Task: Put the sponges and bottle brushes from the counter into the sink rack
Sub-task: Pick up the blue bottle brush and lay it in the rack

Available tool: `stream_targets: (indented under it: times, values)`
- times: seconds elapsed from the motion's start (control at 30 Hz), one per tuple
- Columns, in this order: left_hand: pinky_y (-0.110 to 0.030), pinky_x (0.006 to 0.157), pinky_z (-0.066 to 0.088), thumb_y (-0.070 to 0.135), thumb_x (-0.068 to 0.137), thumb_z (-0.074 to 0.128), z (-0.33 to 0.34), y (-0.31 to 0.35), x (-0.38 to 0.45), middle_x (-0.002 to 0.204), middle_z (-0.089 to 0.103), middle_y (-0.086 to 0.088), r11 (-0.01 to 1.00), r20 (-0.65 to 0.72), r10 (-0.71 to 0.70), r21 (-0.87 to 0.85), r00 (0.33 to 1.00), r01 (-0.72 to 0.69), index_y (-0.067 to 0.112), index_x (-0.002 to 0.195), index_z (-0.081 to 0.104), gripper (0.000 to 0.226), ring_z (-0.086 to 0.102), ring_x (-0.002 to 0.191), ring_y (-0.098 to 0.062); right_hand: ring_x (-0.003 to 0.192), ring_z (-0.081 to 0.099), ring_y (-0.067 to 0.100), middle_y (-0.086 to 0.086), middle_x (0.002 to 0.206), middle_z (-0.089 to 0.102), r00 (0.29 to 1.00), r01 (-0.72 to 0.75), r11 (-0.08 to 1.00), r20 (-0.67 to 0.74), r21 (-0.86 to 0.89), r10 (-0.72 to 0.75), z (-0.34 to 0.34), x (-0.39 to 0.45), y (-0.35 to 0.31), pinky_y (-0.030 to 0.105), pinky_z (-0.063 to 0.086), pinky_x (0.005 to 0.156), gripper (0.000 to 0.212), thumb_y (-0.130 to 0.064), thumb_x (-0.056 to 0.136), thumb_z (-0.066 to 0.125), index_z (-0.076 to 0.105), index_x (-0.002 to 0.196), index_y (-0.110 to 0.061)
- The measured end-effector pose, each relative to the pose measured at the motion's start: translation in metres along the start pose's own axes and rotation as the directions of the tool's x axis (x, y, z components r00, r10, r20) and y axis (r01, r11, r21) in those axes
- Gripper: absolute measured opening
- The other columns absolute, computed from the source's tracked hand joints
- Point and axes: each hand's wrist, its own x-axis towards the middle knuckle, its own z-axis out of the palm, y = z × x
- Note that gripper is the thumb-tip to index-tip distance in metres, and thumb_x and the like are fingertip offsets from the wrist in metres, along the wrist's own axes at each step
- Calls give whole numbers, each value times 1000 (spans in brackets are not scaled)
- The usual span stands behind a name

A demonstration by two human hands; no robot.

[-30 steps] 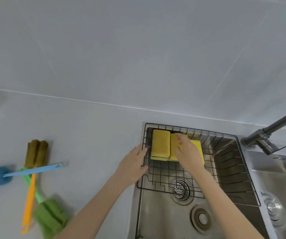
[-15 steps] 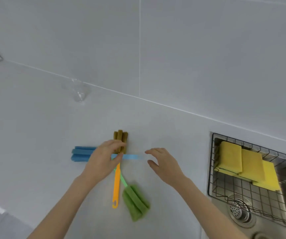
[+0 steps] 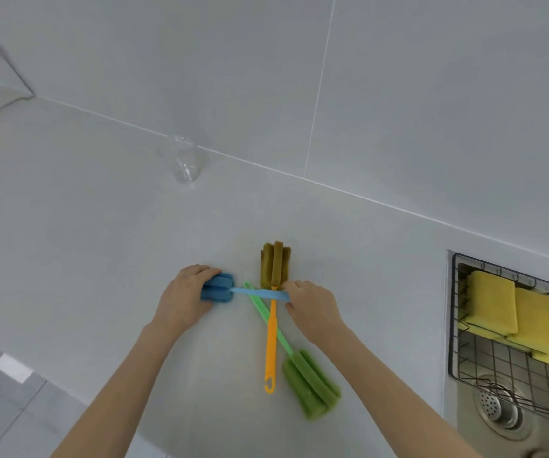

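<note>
Head view looks down on a pale counter (image 3: 84, 259) that fills most of the frame, with the steel sink (image 3: 498, 424) and its wire rack (image 3: 455, 325) at the right edge. Three yellow sponges (image 3: 531, 319) already lie in the rack, overlapping along its far side, so that half of the job looks done. A second ago both hands were at the rack among those sponges; since then the person has turned left, and the hands have come to the crossed pile of bottle brushes, which are well apart from the sink.

The green brush (image 3: 309, 381) lies undermost, its foam head nearest the person. The orange-handled brush (image 3: 271, 332) with its olive foam head crosses it. The blue brush (image 3: 233, 290) lies on top, across both handles.

The left hand (image 3: 184, 299) has its fingers curled shut around the blue foam head. The right hand (image 3: 312, 305) pinches the free end of the blue handle between thumb and fingertips. Judging by this two-handed hold, the blue brush goes to the rack first. A clear glass (image 3: 185, 163) stands by the wall, untouched.
</note>
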Motion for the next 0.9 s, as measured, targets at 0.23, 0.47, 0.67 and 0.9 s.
stream_targets:
  times: [0.23,0.47,0.67,0.9]
  values:
    - [-42,84,49,-7,68,70,-7,12,5,106,65,-14,999,-176,38,-25,984,-43,9,108,65,43,54,105,-33,47,59,21,2,55,65,986,-9,1000,-168,6,10,-4,-8,9,23,39,37,21,-3,61,80,65,70,-14]
    - [-37,79,49,-6,67,70,-9,92,16,103,65,-8,979,-274,195,-3,942,-203,12,109,66,45,47,105,-20,58,63,28,6,68,71,921,-103,987,-362,126,142,-48,-46,64,34,49,46,17,-4,72,73,67,86,-12]
    - [-35,75,54,-9,59,75,44,172,18,97,68,-13,909,-237,398,-25,886,-415,8,103,67,49,38,96,-13,64,67,27,6,76,73,880,-266,955,-370,134,297,-58,-110,134,34,53,50,27,-4,72,76,70,96,-13]
    - [-30,114,14,20,77,71,80,283,-1,157,3,-7,856,-267,275,-368,923,-362,16,144,1,97,8,140,-12,82,64,13,0,95,70,687,-411,540,-140,734,713,-62,-189,195,22,52,72,32,-9,80,70,65,111,-14]
